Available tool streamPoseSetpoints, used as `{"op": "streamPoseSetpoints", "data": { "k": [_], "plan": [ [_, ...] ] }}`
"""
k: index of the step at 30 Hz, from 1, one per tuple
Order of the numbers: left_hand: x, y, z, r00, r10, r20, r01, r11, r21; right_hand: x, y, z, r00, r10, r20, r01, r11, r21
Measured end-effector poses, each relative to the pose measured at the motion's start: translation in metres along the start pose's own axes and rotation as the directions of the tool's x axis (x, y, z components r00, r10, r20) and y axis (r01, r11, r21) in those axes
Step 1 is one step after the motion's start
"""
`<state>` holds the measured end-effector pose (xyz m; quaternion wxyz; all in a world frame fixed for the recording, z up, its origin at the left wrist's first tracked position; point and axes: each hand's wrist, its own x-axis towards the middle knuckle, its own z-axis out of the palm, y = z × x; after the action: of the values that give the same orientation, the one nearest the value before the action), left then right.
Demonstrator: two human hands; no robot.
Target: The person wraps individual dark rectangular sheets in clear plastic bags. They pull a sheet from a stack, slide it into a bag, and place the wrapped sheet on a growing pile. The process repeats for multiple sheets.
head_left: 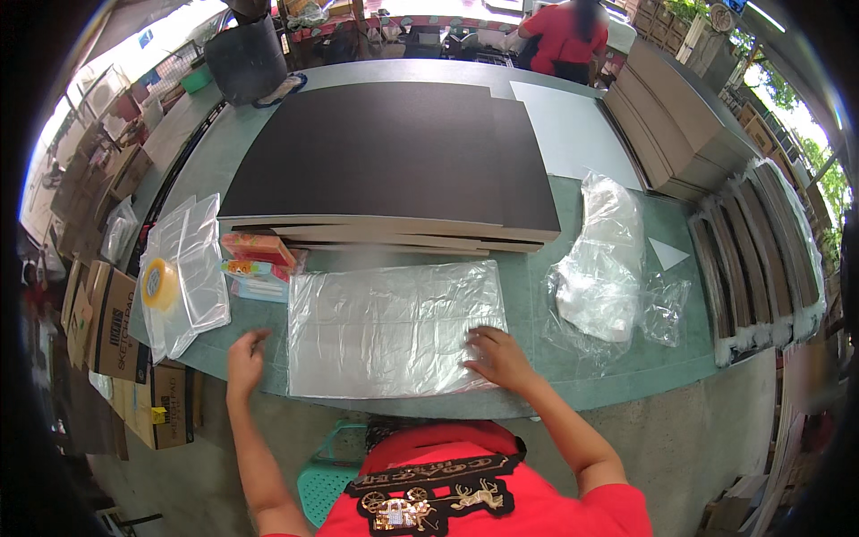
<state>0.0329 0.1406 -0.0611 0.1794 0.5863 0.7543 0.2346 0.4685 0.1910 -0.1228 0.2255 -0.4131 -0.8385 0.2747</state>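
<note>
A clear plastic sheet or flat bag (pixel 394 331), wrinkled and shiny, lies near the table's front edge. On its right side rests my right hand (pixel 499 358), fingers spread and open over the film. My left hand (pixel 246 362) is just left of the sheet, apart from it, with fingers loosely bent and nothing visible in them. Behind the sheet stands a broad stack of black-topped boards (pixel 385 161). Left of the sheet sit a small orange-red box (pixel 259 249) and a light-blue packet (pixel 259 286).
Clear plastic bags (pixel 192 268) lie at the left with a tape roll (pixel 159 285) on them. A bunched plastic pile (pixel 601 259) is at the right, near wrapped board bundles (pixel 761 259). Cartons (pixel 121 327) stand left of the green table (pixel 537 389). Another person (pixel 568 40) is beyond it.
</note>
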Motion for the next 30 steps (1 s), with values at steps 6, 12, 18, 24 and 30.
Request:
{"op": "streamPoseSetpoints", "data": {
  "k": [6, 12, 18, 24, 30],
  "plan": [
    [0.024, 0.059, 0.085, 0.933, 0.332, 0.14, -0.315, 0.94, -0.132, 0.016, 0.013, 0.024, 0.991, -0.031, -0.133, -0.015, 0.944, -0.329],
    [0.05, 0.109, 0.162, 0.786, 0.565, 0.253, -0.523, 0.824, -0.216, 0.024, 0.028, 0.026, 0.973, -0.08, -0.216, 0.02, 0.963, -0.267],
    [0.098, 0.177, 0.232, 0.743, 0.643, 0.189, -0.579, 0.758, -0.301, 0.069, 0.047, -0.005, 0.968, -0.251, -0.002, 0.222, 0.857, -0.464],
    [0.107, 0.189, 0.263, 0.758, 0.646, -0.089, -0.652, 0.748, -0.129, 0.088, 0.052, -0.035, 0.943, 0.031, 0.332, 0.116, 0.904, -0.411],
    [0.098, 0.199, 0.244, 0.73, 0.683, -0.027, -0.679, 0.729, 0.091, 0.08, 0.046, -0.033, 0.956, -0.151, 0.253, 0.237, 0.904, -0.355]
  ]
}}
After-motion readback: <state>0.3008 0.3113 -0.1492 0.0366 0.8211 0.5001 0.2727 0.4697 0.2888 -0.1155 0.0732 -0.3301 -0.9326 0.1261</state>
